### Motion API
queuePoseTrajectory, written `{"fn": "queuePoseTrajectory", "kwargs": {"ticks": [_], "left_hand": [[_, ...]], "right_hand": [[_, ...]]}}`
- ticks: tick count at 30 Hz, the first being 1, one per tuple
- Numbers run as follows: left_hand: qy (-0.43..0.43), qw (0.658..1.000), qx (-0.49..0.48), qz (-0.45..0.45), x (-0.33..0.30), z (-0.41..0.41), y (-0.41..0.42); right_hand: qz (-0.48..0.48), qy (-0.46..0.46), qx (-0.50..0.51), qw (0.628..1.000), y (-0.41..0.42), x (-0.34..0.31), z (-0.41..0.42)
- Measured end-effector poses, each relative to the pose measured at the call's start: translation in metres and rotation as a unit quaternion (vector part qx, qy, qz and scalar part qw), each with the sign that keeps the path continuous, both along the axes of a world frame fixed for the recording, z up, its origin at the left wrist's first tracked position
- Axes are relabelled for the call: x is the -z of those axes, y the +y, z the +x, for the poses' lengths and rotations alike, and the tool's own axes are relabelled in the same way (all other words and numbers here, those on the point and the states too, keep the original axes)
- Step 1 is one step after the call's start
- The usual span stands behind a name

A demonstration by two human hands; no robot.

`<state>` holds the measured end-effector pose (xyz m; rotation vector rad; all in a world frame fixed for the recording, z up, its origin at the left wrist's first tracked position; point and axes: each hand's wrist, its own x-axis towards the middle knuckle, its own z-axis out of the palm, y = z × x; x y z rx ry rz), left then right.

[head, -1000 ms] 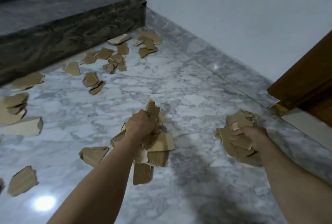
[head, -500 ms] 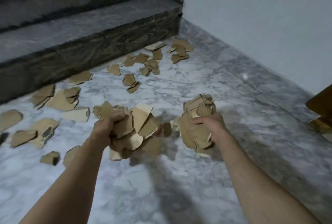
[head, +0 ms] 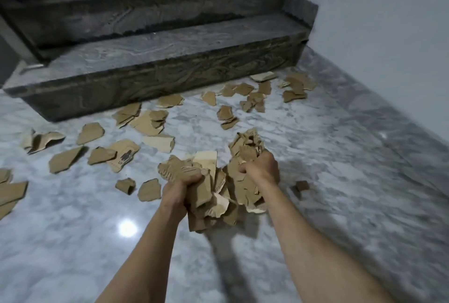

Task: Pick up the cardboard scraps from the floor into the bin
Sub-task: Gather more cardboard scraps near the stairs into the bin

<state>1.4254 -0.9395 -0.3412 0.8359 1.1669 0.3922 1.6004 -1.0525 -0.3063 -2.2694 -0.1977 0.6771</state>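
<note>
My left hand (head: 178,189) grips a thick bundle of brown cardboard scraps (head: 206,181) above the marble floor. My right hand (head: 261,169) grips a second bundle of scraps (head: 245,147) right beside it, and the two bundles touch in the middle. Several loose scraps (head: 148,120) lie scattered on the floor ahead and to the left, up to the step. One small scrap (head: 302,185) lies just right of my right wrist. No bin is in view.
A dark stone step (head: 170,59) runs across the back with more stairs above it. A pale wall (head: 388,23) closes the right side. The white marble floor (head: 73,242) reflects a light spot at the lower left.
My two hands have come together, so the bundles now touch. The view has swung left, showing more of the stairs and more scraps on the left.
</note>
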Motion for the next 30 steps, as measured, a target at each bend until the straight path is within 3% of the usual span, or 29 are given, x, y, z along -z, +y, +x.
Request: {"fn": "queuePoseTrajectory", "kwargs": {"ticks": [3, 10, 14, 19, 23, 26, 30], "left_hand": [[0.061, 0.996, 0.039, 0.054, -0.012, -0.008, 0.004], [0.2, 0.967, 0.112, 0.11, 0.005, -0.042, 0.058], [0.317, 0.915, 0.185, 0.166, 0.01, -0.055, 0.068], [0.351, 0.897, 0.212, 0.167, 0.029, -0.063, 0.068], [0.4, 0.872, 0.218, 0.179, 0.029, -0.062, 0.066], [0.368, 0.879, 0.221, 0.207, 0.021, -0.06, 0.06], [0.356, 0.885, 0.212, 0.212, 0.024, -0.057, 0.06]], "right_hand": [[0.019, 0.057, -0.022, 0.998, -0.014, 0.0, 0.032], [-0.093, 0.131, -0.23, 0.96, -0.003, 0.038, 0.037], [-0.177, 0.061, -0.278, 0.942, 0.011, 0.059, 0.025], [-0.252, -0.001, -0.282, 0.926, 0.018, 0.057, 0.018], [-0.216, 0.022, -0.262, 0.94, 0.016, 0.056, 0.014], [-0.183, 0.045, -0.242, 0.952, 0.018, 0.044, 0.017], [-0.057, 0.111, -0.241, 0.962, 0.035, 0.019, 0.015]]}}
